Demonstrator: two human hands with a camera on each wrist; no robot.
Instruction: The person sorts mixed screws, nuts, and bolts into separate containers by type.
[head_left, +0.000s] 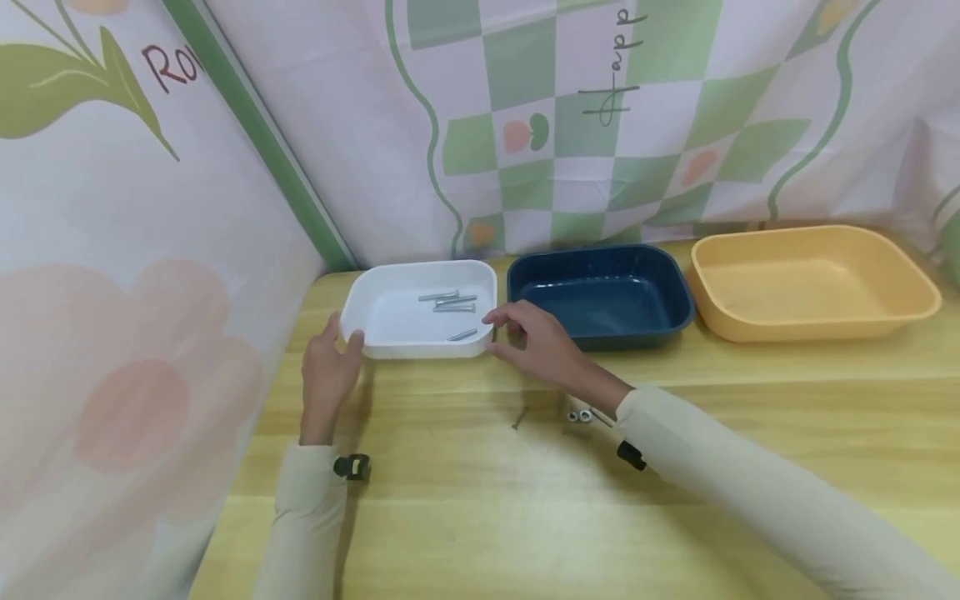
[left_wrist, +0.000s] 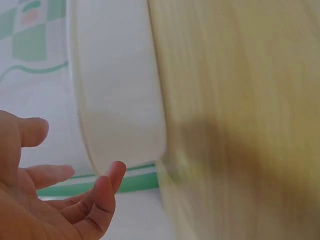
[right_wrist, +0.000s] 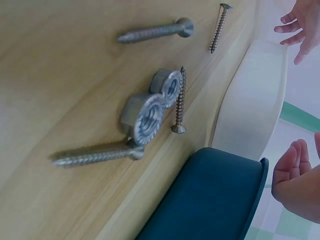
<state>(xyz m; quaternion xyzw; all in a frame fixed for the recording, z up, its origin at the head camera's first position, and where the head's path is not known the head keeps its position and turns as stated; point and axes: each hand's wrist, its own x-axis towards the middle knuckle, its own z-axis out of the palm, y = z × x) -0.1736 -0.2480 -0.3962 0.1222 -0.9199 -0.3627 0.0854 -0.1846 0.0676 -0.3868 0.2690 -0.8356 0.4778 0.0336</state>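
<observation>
A white tray (head_left: 420, 350) stands at the left of the table with several silver bolts (head_left: 455, 309) in it. At its left end is my left hand (head_left: 327, 375), thumb and fingers spread about the near corner. In the left wrist view that hand's fingers overlap the tray's end wall, with nothing gripped. My right hand (head_left: 542, 343) is at the tray's right end, fingertips close to the rim, thumb and forefinger bent but apart. Below my right forearm lie two silver nuts (right_wrist: 150, 117) and several screws (right_wrist: 155, 32), best seen in the right wrist view.
Right of the white tray stands a dark blue tray (head_left: 600, 340), partly behind my right hand. Farther right is a yellow tray (head_left: 817, 329). A patterned cloth (head_left: 585, 167) hangs behind the trays, and another covers the left side. The wooden table (head_left: 450, 517) spreads toward me.
</observation>
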